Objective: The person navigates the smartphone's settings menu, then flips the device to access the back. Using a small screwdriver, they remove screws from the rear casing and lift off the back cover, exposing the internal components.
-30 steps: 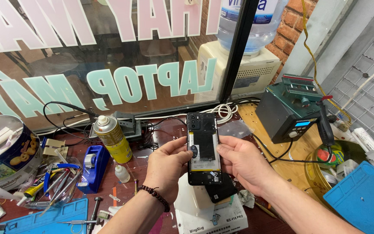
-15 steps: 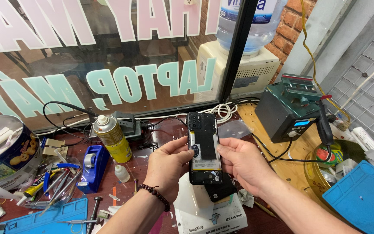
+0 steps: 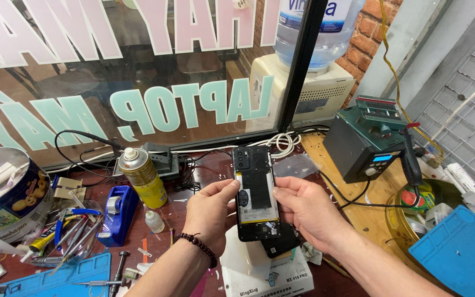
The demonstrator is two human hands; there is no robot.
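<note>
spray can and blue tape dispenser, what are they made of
Spray can: looks like metal, glossy yellow printed body with a shiny gold-toned shoulder and white nozzle, probably plastic. Tape dispenser: seems moulded plastic, solid blue with a smooth, slightly glossy surface and rounded edges.

Pink and mint window lettering (image 3: 193,104) above, a small blue screen (image 3: 382,158) on the green station, a white box (image 3: 270,272) below.

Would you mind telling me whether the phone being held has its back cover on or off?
Off. The phone, held between the left hand and right hand, shows its bare battery and internal parts rather than a closed back.
</note>
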